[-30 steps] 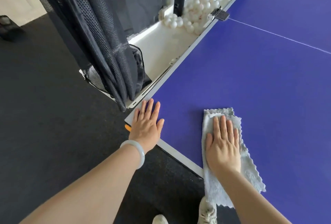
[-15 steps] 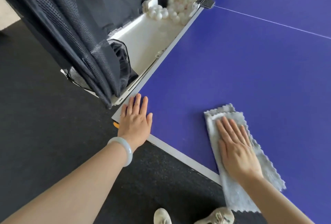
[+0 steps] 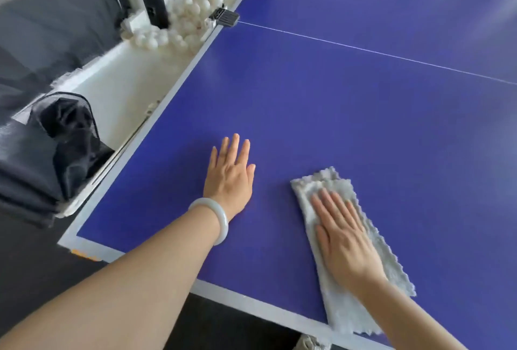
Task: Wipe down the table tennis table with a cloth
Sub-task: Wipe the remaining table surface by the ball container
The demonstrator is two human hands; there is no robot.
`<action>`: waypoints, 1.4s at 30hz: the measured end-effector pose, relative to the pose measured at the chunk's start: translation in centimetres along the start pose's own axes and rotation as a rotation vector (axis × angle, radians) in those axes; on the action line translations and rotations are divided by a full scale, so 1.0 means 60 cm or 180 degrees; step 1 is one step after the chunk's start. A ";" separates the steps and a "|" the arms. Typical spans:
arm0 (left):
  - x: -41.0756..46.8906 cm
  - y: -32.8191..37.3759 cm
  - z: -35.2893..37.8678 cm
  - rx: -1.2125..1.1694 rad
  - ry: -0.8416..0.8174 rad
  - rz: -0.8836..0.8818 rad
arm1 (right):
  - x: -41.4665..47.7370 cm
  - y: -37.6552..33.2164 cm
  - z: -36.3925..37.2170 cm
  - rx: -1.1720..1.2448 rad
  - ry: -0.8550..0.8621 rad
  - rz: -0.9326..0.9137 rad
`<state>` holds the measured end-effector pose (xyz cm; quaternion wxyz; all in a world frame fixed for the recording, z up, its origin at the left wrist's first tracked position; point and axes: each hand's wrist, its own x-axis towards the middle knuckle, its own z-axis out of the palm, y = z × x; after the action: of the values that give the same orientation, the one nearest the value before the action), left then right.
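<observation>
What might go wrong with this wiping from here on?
The cloth hangs over the near edge of the table. If the right hand, flat on it, lifts or pulls back, the cloth may slide off to the floor. The pale bracelet sits close to the blue surface, behind the left hand resting flat there. Leaning harder might knock or scuff the top.

Left hand (image 3: 230, 182) moved from table corner (image 3: 67, 240) inward; cloth (image 3: 344, 313) seemingly rightward.
</observation>
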<state>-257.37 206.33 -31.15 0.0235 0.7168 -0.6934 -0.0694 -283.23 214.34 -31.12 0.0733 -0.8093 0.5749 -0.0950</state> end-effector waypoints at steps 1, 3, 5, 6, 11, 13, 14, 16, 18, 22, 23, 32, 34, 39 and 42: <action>0.010 0.004 0.003 -0.0026 -0.0033 -0.0117 | 0.010 0.043 -0.011 -0.0010 0.0092 0.0733; 0.017 0.011 0.013 -0.0016 0.0049 -0.0335 | 0.032 0.096 -0.024 -0.0023 0.0155 0.2031; 0.018 0.016 0.021 -0.0024 0.0210 -0.0417 | 0.053 0.085 -0.016 0.0042 0.0262 0.2615; 0.016 0.016 0.022 -0.0065 0.0229 -0.0417 | 0.057 0.058 -0.006 0.0108 0.0315 0.2604; 0.017 0.013 0.018 -0.0187 0.0266 -0.0467 | 0.069 -0.133 0.062 0.0333 0.0210 0.0475; 0.016 0.015 0.019 -0.0207 0.0255 -0.0473 | 0.081 -0.134 0.054 0.0436 0.0006 -0.0223; 0.016 0.015 0.018 -0.0214 0.0254 -0.0473 | 0.089 -0.110 0.045 0.0458 -0.0097 -0.0430; 0.015 0.014 0.017 -0.0225 0.0278 -0.0499 | 0.108 -0.033 0.026 0.0297 -0.0126 -0.0413; 0.013 0.016 0.017 -0.0174 0.0302 -0.0512 | 0.138 0.070 0.005 0.0064 0.0099 0.0475; 0.014 0.017 0.020 -0.0151 0.0370 -0.0510 | 0.173 0.138 -0.025 0.0272 0.0212 0.2540; 0.013 0.018 0.019 -0.0142 0.0354 -0.0512 | 0.172 0.100 -0.015 0.0342 0.0281 0.2519; 0.016 0.019 0.013 -0.0226 0.0260 -0.0522 | 0.133 -0.159 0.050 0.0473 -0.0124 0.0171; 0.014 0.021 0.013 -0.0243 0.0302 -0.0511 | 0.134 -0.097 0.035 0.0414 -0.0175 0.0033; 0.011 0.020 0.014 -0.0144 0.0414 -0.0483 | 0.139 0.129 -0.012 0.0087 0.0108 0.1401; 0.013 0.026 0.014 -0.0068 0.0360 -0.0458 | 0.149 0.191 -0.023 0.0001 0.0185 0.2028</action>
<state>-258.99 205.55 -31.83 0.0652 0.7673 -0.6369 -0.0377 -291.19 202.13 -31.74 0.0830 -0.5856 0.8013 -0.0905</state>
